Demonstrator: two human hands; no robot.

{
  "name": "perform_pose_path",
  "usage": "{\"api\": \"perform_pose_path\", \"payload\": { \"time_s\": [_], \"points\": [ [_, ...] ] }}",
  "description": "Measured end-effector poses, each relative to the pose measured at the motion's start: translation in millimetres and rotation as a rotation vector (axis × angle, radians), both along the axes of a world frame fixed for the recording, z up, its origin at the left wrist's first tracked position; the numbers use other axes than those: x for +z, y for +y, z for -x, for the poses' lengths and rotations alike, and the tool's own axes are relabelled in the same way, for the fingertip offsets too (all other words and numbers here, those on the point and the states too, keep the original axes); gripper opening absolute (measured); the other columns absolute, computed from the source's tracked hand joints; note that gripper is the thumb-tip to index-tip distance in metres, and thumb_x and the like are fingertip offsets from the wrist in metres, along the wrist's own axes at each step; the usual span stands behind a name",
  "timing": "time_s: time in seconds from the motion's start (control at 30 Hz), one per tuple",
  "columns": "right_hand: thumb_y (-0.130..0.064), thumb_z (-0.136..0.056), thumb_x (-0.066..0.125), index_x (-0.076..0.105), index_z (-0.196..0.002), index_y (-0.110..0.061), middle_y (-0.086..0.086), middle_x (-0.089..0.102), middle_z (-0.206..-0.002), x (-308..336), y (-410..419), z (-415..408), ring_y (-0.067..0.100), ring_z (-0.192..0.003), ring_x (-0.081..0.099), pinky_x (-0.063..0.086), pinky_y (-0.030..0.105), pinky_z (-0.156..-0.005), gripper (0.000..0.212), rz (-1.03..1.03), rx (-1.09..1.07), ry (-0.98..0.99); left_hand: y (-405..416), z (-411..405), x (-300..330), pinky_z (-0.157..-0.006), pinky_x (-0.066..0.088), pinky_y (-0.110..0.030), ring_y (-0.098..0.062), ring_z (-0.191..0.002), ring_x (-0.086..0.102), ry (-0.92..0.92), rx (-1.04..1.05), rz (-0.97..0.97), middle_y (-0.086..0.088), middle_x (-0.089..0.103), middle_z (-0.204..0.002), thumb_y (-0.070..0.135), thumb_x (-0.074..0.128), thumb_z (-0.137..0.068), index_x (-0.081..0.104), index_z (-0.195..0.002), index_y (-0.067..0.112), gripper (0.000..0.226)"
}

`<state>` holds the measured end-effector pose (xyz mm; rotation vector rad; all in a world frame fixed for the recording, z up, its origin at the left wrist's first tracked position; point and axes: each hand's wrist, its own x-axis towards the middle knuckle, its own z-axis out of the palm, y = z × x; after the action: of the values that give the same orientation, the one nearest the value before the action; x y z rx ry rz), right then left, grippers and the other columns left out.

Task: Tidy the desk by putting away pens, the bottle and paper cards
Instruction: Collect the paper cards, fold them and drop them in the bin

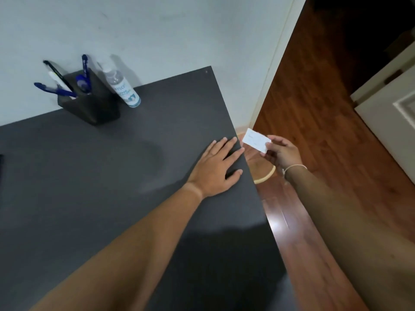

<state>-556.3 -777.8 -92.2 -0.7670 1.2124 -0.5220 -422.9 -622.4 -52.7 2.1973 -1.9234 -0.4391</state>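
Note:
My right hand (283,153) holds a white paper card (256,140) in its fingertips, out past the desk's right edge and above the floor. My left hand (216,168) lies flat, fingers spread, on the dark desk (89,187) beside that edge, holding nothing. At the back of the desk a black pen holder (94,106) stands against the wall with several pens (56,89) sticking out of it, blue and black. Right beside the holder stands a clear bottle (122,86) with a white and blue label.
A round light-rimmed object (266,175) sits on the wooden floor (325,108) just below the desk's right edge, partly hidden by my right hand. A white door (390,113) stands at the far right. A dark object (1,169) shows at the left edge.

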Motion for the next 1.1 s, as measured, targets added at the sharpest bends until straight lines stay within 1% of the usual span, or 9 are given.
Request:
{"api": "perform_pose_path", "payload": {
  "time_s": [0.1,0.23,0.43,0.5,0.63,0.77,0.83,0.9,1.1],
  "points": [
    [0.01,-0.084,0.053,0.059,-0.099,-0.001,0.025,0.058,-0.12,-24,-11,-7,0.032,-0.093,0.059,0.058,0.022,-0.052,0.02,-0.024,-0.007,0.04,-3,-3,-4,-0.119,0.005,-0.036,-0.024,-0.145,0.019,-0.046,-0.017,0.005,-0.002,0.026,-0.156,0.049,0.032,-0.09,0.031,-0.144,0.024,0.06],
    [0.012,-0.084,0.051,0.056,-0.079,-0.011,0.03,0.055,-0.126,-52,-23,-15,0.04,-0.101,0.058,0.057,0.023,-0.048,0.024,-0.045,-0.038,0.109,-4,-3,-3,-0.118,0.009,-0.035,-0.024,-0.143,0.024,-0.058,-0.006,0.005,-0.003,0.03,-0.154,0.05,0.032,-0.088,0.031,-0.144,0.019,0.064],
    [0.015,-0.084,0.045,0.052,-0.076,-0.014,0.031,0.052,-0.128,-95,-39,-17,0.044,-0.108,0.057,0.056,0.023,-0.049,0.031,-0.078,-0.073,0.217,-5,-1,-3,-0.117,0.005,-0.032,-0.024,-0.142,0.027,-0.064,0.02,0.021,-0.005,0.032,-0.153,0.047,0.04,-0.086,0.035,-0.143,0.017,0.065],
    [0.014,-0.085,0.045,0.053,-0.084,-0.011,0.031,0.052,-0.128,-109,-44,-17,0.043,-0.107,0.057,0.056,0.024,-0.054,0.027,-0.074,-0.073,0.255,-7,-1,-4,-0.117,0.006,-0.032,-0.024,-0.142,0.028,-0.075,0.026,0.032,-0.005,0.033,-0.153,0.047,0.042,-0.085,0.036,-0.142,0.016,0.065],
    [0.014,-0.084,0.045,0.056,-0.098,-0.006,0.029,0.054,-0.127,-133,-51,-18,0.044,-0.109,0.057,0.053,0.019,-0.043,0.028,-0.053,-0.09,0.308,-8,0,-3,-0.118,0.005,-0.031,-0.022,-0.142,0.026,-0.062,0.046,0.019,-0.004,0.033,-0.153,0.047,0.044,-0.084,0.036,-0.142,0.017,0.066],
    [0.01,-0.084,0.047,0.058,-0.103,-0.007,0.02,0.057,-0.109,-147,-57,-25,0.043,-0.108,0.058,0.057,0.033,-0.065,0.028,-0.061,-0.061,0.329,-8,-1,-3,-0.117,0.001,-0.028,-0.02,-0.142,0.022,-0.072,0.046,-0.008,-0.003,0.031,-0.154,0.048,0.043,-0.084,0.033,-0.144,0.019,0.067],
    [0.007,-0.084,0.048,0.059,-0.111,-0.002,0.016,0.054,-0.104,-151,-59,-27,0.041,-0.106,0.058,0.058,0.03,-0.063,0.03,-0.064,-0.057,0.333,-8,-1,-3,-0.117,0.001,-0.029,-0.02,-0.142,0.022,-0.072,0.046,-0.008,-0.004,0.031,-0.154,0.048,0.043,-0.085,0.033,-0.144,0.018,0.067],
    [0.006,-0.084,0.049,0.06,-0.11,-0.004,0.019,0.058,-0.109,-154,-61,-28,0.04,-0.104,0.059,0.058,0.026,-0.054,0.03,-0.057,-0.05,0.341,-8,-1,-3,-0.118,0.001,-0.029,-0.021,-0.142,0.021,-0.073,0.045,-0.008,-0.004,0.031,-0.154,0.049,0.042,-0.085,0.032,-0.144,0.018,0.067],
    [0.007,-0.085,0.049,0.058,-0.116,0.0,0.025,0.057,-0.125,-162,-64,-30,0.042,-0.106,0.059,0.055,0.037,-0.076,0.033,-0.05,-0.066,0.358,-8,-2,-6,-0.118,0.003,-0.03,-0.019,-0.142,0.02,-0.08,0.051,0.01,-0.004,0.032,-0.153,0.048,0.043,-0.084,0.033,-0.144,0.019,0.067]
  ]
}}
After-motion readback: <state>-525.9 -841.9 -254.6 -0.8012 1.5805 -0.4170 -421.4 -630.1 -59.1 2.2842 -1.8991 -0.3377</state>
